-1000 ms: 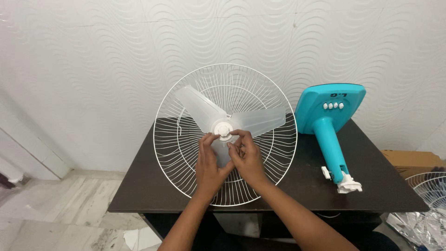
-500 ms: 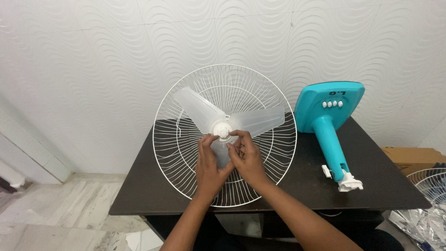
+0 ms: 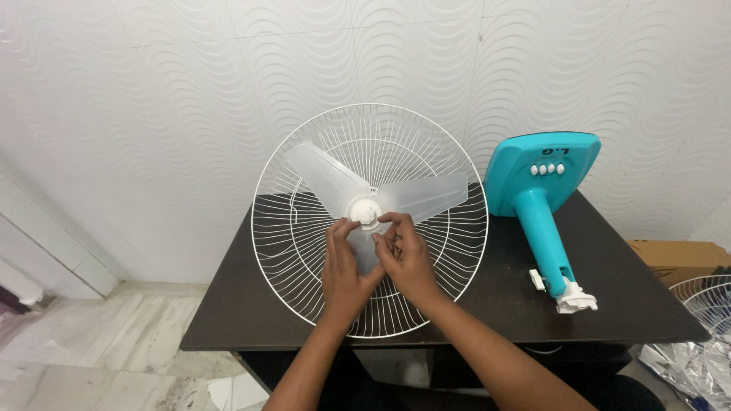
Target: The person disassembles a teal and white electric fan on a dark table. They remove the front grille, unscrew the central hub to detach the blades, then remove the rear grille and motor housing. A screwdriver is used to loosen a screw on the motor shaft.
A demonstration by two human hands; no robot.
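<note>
your left hand [image 3: 344, 268] and right hand [image 3: 403, 255] both pinch the white hub [image 3: 365, 211] of the translucent fan blade [image 3: 373, 199] inside the wire guard [image 3: 289, 228] on the tabletop [image 3: 624, 281].

stand: teal fan stand [image 3: 542, 199] lying on the worktop's right side, white buttons on its square base, white fitting at its near end
worktop: dark brown [image 3: 251, 304], against the wall
wall: white, wavy relief [image 3: 152, 114]
box: brown cardboard [image 3: 674, 255], right of the worktop
grille: second wire grille [image 3: 708, 301], at the right edge
floor: pale marble [image 3: 84, 342]
</note>
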